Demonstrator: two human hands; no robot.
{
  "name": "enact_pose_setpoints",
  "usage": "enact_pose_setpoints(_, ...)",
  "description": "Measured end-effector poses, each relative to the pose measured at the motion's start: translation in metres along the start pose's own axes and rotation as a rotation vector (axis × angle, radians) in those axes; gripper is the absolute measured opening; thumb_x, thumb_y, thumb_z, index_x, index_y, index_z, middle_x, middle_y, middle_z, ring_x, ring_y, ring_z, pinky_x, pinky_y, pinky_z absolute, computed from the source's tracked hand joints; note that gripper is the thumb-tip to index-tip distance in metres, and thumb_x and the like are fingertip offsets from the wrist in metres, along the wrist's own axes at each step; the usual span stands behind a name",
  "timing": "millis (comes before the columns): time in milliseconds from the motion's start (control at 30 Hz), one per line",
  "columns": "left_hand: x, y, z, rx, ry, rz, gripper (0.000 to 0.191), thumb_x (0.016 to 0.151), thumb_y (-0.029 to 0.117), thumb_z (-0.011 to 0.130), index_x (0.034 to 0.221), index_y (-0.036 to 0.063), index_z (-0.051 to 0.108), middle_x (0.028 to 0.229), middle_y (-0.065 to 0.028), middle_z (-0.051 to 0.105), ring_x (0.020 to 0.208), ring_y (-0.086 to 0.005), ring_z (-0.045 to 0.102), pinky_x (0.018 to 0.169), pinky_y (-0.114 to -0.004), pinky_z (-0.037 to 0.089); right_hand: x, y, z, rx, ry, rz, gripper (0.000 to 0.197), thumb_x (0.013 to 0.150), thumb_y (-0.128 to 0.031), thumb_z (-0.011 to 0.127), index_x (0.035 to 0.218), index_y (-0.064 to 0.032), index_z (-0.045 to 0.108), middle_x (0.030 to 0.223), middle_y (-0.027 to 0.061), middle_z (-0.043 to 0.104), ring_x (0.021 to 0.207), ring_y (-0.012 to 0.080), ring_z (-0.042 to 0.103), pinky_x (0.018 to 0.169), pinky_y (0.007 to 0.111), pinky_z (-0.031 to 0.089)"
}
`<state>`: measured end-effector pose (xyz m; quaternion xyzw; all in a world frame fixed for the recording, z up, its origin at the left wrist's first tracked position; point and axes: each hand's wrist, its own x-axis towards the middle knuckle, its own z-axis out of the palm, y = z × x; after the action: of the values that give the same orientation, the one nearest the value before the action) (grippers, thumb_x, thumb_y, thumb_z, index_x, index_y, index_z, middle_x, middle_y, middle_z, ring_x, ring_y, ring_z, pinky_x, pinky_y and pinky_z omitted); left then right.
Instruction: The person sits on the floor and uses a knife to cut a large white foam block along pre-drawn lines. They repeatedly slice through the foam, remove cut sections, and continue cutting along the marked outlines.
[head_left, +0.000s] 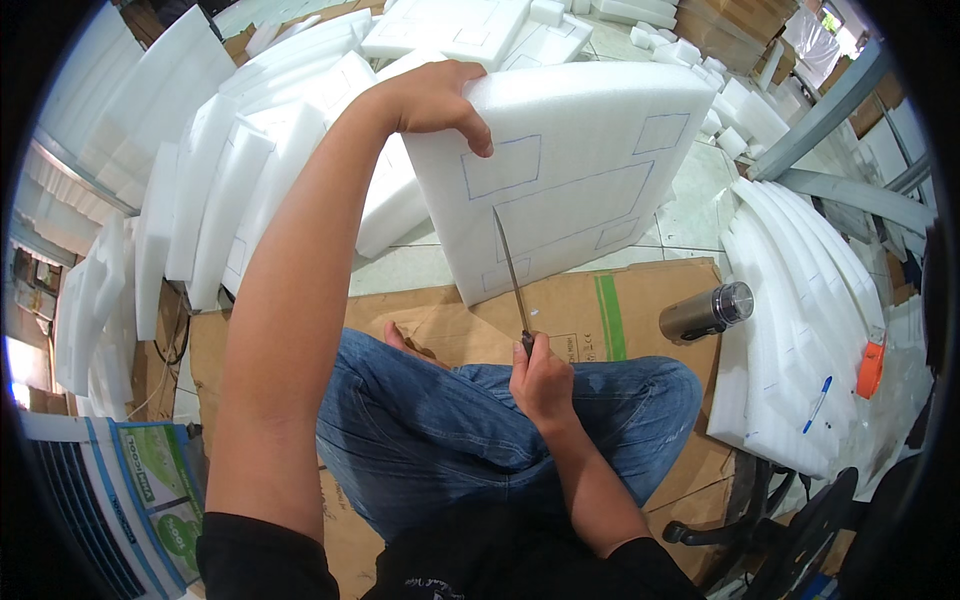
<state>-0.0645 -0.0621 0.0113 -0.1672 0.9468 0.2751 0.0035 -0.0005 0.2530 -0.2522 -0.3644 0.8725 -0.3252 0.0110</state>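
Note:
A thick white foam block (570, 180) stands on edge on flattened cardboard (405, 300) and tile floor, its near face marked with blue rectangles. My left hand (446, 105) grips its top left corner, thumb on the near face and fingers over the top. In my right hand (541, 375) is the dark handle of a long, thin knife (514, 274). The blade points up and away, its tip at the upper left corner of the large middle rectangle. Whether the tip is inside the foam, I cannot tell.
Foam sheets (217, 187) lean at the left, and more (795, 337) are stacked at the right with a blue pen (817, 405) and an orange tool (871, 369) on them. A metal flask (705, 311) lies on the cardboard. Small foam offcuts (731, 139) litter the back right floor.

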Motion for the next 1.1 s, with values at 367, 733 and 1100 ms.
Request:
enact_pose_setpoints(367,0.0,0.001,0.0,-0.011,0.011,-0.011,0.092,0.044,0.025,0.085,0.13,0.0028,0.064,0.116,-0.0215,0.071,0.099,-0.0381,0.072,0.093,-0.044,0.059,-0.001,0.001,0.0,-0.05,-0.02,0.018,0.022,0.101,-0.024,0.063,0.109,-0.0038,0.059,0.078,0.0161,0.071,0.073,0.0361,0.072,0.063,0.047,0.058)
enact_pose_setpoints(733,-0.009,0.002,0.002,0.03,0.021,0.04,0.083,0.049,0.028,0.083,0.125,0.0018,0.066,0.114,-0.0215,0.072,0.102,-0.0366,0.071,0.091,-0.043,0.057,0.007,-0.021,-0.029,-0.115,-0.186,0.1,0.023,0.104,-0.023,0.055,0.108,-0.0013,0.053,0.076,0.0207,0.07,0.072,0.0438,0.07,0.064,0.052,0.056)
enact_pose_setpoints(1100,-0.026,0.018,0.008,0.073,0.033,0.067,0.073,0.053,0.029,0.081,0.12,0.0021,0.068,0.109,-0.0202,0.073,0.096,-0.0365,0.073,0.085,-0.044,0.059,0.023,-0.033,-0.057,-0.155,-0.213,0.012,0.023,0.103,-0.023,0.058,0.102,-0.0012,0.05,0.073,0.0242,0.069,0.07,0.0465,0.069,0.063,0.054,0.056)
